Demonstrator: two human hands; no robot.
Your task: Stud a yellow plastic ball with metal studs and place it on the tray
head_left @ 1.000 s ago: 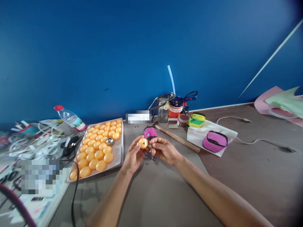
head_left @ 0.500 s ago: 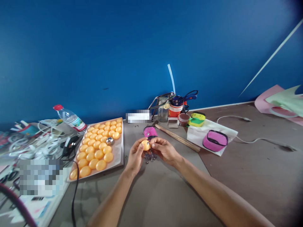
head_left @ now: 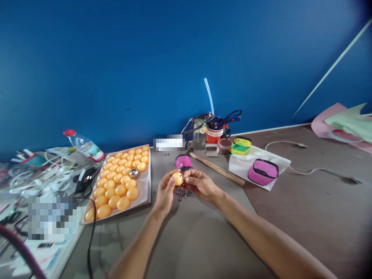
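Between thumb and fingers, my left hand [head_left: 165, 193] holds an orange ball [head_left: 177, 179] that looks like a ping-pong ball. A small dark and silvery spot shows on the ball's right side. My right hand [head_left: 202, 186] is closed in a pinch right beside that spot; whatever its fingertips hold is too small to make out. Just below both hands, a cluster of small dark shiny pieces [head_left: 184, 193] lies on the table. Behind the ball is a purple roundish object [head_left: 183, 162] with black edging, partly hidden by my fingers.
To the left lies a shallow tray [head_left: 147, 182] of orange balls and one silvery ball [head_left: 134, 173], near a plastic bottle [head_left: 91, 150] and tangled cables. A hammer [head_left: 216, 166], a glass jar [head_left: 199, 135], a purple case [head_left: 263, 172] and a yellow-green case [head_left: 241, 145] are on the right.
The whole view has shifted very slightly. Both hands keep the same hold at the ball, with only tiny finger movement.
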